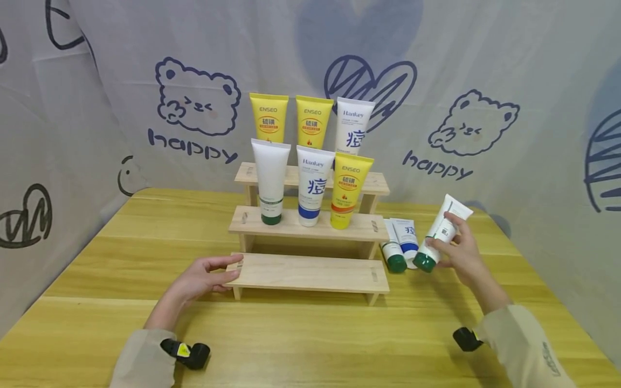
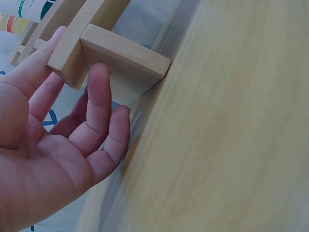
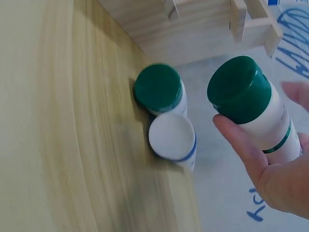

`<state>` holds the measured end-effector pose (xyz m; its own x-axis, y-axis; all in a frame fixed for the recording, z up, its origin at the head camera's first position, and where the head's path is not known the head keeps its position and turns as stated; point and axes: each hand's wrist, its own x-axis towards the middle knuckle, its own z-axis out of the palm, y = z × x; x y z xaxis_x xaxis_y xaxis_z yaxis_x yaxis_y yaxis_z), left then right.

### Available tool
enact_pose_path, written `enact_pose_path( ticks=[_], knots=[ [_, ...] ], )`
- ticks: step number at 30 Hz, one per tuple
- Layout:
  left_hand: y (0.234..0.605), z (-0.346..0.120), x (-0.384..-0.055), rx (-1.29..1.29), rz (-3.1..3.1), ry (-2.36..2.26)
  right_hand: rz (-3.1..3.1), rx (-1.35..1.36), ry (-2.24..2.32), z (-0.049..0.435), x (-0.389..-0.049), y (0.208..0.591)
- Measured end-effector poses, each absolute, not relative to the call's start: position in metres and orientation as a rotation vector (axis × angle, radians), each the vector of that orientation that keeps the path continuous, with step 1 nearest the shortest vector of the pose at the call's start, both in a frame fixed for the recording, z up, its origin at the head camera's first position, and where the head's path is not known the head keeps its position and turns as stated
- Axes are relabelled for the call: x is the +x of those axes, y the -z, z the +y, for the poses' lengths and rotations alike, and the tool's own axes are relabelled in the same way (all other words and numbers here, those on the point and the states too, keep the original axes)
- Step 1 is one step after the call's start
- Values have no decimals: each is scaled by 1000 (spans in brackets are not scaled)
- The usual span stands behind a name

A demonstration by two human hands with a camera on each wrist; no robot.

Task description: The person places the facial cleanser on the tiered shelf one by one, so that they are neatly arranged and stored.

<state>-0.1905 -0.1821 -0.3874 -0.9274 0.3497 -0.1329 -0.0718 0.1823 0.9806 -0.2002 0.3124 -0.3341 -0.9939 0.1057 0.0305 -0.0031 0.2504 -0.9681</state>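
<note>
A white squeeze tube with a green cap (image 1: 436, 231) is held in my right hand (image 1: 463, 250), tilted, its cap pointing down and to the left. In the right wrist view the thumb lies along the tube's side beside the green cap (image 3: 241, 89). My left hand (image 1: 201, 280) grips the left end of the lowest step of a stepped wooden stand (image 1: 310, 272). The left wrist view shows its fingers (image 2: 99, 92) curled about the end of the board (image 2: 70, 58). Beside the stand, a green-capped tube (image 1: 394, 253) and a blue-banded white tube (image 1: 406, 237) lie on the table.
On the middle step stand a green-capped white tube (image 1: 270, 180), a blue-banded white tube (image 1: 312, 186) and a yellow tube (image 1: 349, 188). The top step holds two yellow tubes (image 1: 269, 118) and a white tube (image 1: 353, 126). A printed curtain (image 1: 286, 43) hangs behind the wooden table (image 1: 310, 345).
</note>
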Motion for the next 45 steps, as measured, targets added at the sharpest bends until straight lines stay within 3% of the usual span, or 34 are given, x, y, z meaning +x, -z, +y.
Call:
enact_pose_path(
  ticks=[17, 45],
  knots=[
    [388, -183, -191, 250, 2136, -1804, -2133, 44, -2122, 271, -183, 316],
    [388, -182, -190, 250, 2125, -1831, -2058, 412, -2028, 211, -165, 308]
  ],
)
